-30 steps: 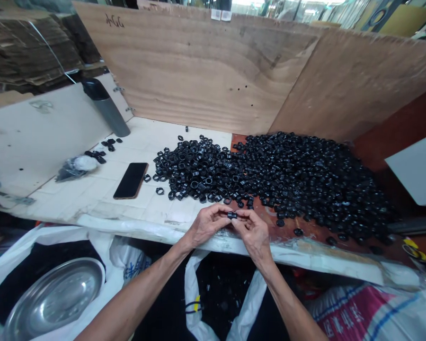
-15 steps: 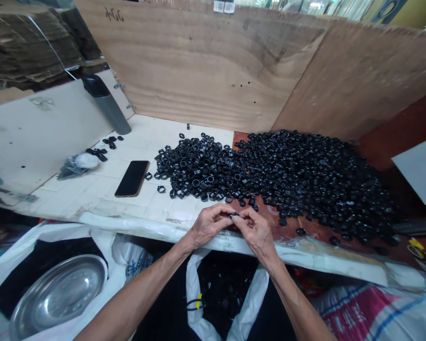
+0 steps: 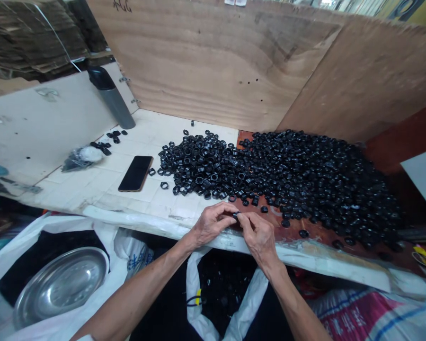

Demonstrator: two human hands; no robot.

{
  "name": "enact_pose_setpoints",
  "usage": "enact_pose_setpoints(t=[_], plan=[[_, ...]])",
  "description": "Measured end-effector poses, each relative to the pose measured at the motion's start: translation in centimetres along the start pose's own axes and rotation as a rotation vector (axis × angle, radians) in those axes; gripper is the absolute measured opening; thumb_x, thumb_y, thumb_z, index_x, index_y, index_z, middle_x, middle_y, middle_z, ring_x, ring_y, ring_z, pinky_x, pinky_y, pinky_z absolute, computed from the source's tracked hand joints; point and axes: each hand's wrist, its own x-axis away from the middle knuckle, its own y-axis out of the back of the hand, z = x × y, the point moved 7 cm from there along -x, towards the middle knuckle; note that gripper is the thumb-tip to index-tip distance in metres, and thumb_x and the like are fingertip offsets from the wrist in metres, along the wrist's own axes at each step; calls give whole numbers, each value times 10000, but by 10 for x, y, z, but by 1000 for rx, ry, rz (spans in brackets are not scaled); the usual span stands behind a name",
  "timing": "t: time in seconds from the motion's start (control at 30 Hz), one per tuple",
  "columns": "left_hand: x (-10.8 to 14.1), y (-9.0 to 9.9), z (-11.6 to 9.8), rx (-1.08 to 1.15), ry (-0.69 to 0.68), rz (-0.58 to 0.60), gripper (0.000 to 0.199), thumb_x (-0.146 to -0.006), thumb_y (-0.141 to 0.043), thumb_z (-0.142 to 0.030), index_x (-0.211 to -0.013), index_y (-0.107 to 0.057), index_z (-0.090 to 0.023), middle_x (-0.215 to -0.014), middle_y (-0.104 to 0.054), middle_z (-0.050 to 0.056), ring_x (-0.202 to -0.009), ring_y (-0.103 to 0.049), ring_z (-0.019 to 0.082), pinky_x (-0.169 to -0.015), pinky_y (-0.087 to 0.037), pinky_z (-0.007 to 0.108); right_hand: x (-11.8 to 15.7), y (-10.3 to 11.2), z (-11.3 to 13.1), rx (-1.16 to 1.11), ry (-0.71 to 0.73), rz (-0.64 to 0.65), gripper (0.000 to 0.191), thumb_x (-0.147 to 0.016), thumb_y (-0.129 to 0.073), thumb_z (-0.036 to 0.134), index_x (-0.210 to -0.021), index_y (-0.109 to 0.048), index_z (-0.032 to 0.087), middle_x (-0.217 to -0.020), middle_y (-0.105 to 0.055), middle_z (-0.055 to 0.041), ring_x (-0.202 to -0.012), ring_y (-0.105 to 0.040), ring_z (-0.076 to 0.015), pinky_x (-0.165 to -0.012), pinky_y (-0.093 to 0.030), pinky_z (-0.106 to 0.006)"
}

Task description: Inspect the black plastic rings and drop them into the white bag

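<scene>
Between the fingertips of both hands is a small black plastic part [image 3: 235, 215], mostly covered by the fingers. My left hand [image 3: 213, 223] pinches it from the left, and my right hand [image 3: 258, 232] grips it from the right, just above the table's front edge. Right behind the hands lies a heap of black ring-shaped parts [image 3: 202, 166]. It runs into a larger, darker heap of small black pieces [image 3: 319, 184] on the right. Below my hands hangs an open white sack [image 3: 193, 284] with black pieces inside.
A phone [image 3: 135, 174] lies left of the rings. Behind it stand a grey bottle [image 3: 113, 102] and a plastic bag [image 3: 81, 158]. A wooden board [image 3: 213, 61] closes off the back. At lower left a metal bowl [image 3: 64, 284] rests in another sack; a printed sack [image 3: 362, 312] sits lower right.
The view has shifted slightly, so the table things appear a little further right. Both hands stay together at the table edge on the small part, with the right fingers curled a bit more.
</scene>
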Motion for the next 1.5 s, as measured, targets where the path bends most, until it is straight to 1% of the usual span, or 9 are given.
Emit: enact_pose_setpoints(t=[0.2, 0.4, 0.53, 0.67, 0.77, 0.9, 1.03, 1.3, 1.5], plan=[[1, -1, 3, 41, 31, 6, 183, -865, -660, -216, -1031, -695, -145, -1062, -676, 93, -989, -651, 193, -862, -536, 295, 6, 2, 0, -106, 16, -68, 253, -930, -580, 304, -1135, -654, 175, -831, -695, -41, -691, -658, -164, -660, -530, -262], [1, 0, 1, 17, 26, -2, 170, -855, -656, -171, -1017, -696, -138, -1044, -680, 90, -985, -648, 187, -868, -528, 291, 6, 0, 0, 36, 57, -19, 297, -969, -523, 306, -732, -656, 186, -594, -594, 3, -532, -568, -129, -572, -450, -239], [1, 0, 1, 67, 60, -3, 177, -858, -646, -180, -1023, -690, -136, -1054, -670, 91, -962, -654, 185, -836, -547, 287, 6, 1, 1, -38, 26, -29, 211, -953, -546, 325, -981, -689, 172, -725, -656, -18, -604, -605, -139, -598, -474, -235], [1, 2, 2, 70, 64, -31, 173, -851, -647, -180, -1014, -683, -136, -1050, -666, 87, -921, -653, 174, -795, -552, 275, 8, 0, 3, -5, 6, -3, 271, -932, -576, 348, -755, -680, 172, -585, -567, 9, -507, -506, -119, -541, -428, -237], [1, 2, 3, 45, 68, -35, 170, -850, -640, -162, -1012, -685, -139, -1040, -672, 83, -926, -650, 173, -807, -544, 275, 8, 1, 1, -91, -20, -11, 218, -901, -621, 367, -867, -683, 160, -645, -585, 8, -521, -506, -110, -516, -415, -224], [1, 2, 4, 60, 84, -37, 183, -854, -637, -174, -1029, -675, -137, -1054, -662, 85, -882, -655, 163, -774, -552, 270, 6, 0, -2, -94, -24, 1, 242, -889, -635, 359, -739, -655, 170, -591, -540, 23, -505, -481, -105, -498, -402, -220], [1, 1, 3, 58, 69, -14, 177, -862, -634, -176, -1030, -677, -139, -1036, -669, 80, -930, -653, 172, -823, -542, 276, 3, -3, -5, -164, -27, 9, 214, -898, -614, 330, -1038, -685, 184, -856, -682, -42, -700, -638, -157, -632, -506, -247], [3, -5, -10, -156, -149, 33, 177, -885, -590, -160, -1033, -685, -149, -1018, -694, 96, -999, -644, 195, -941, -504, 349, 8, -6, -7, -48, -260, 3, 427, -977, -452, 447, -697, -645, 189, -569, -628, -18, -523, -593, -159, -499, -448, -239], [5, -4, 5, 11, 128, 21, 207, -871, -642, -249, -1038, -680, -134, -998, -698, 88, -908, -667, 187, -826, -545, 300, 14, -3, 0, -175, -98, -23, 229, -942, -546, 371, -984, -667, 181, -771, -691, -38, -593, -628, -150, -571, -500, -243]])
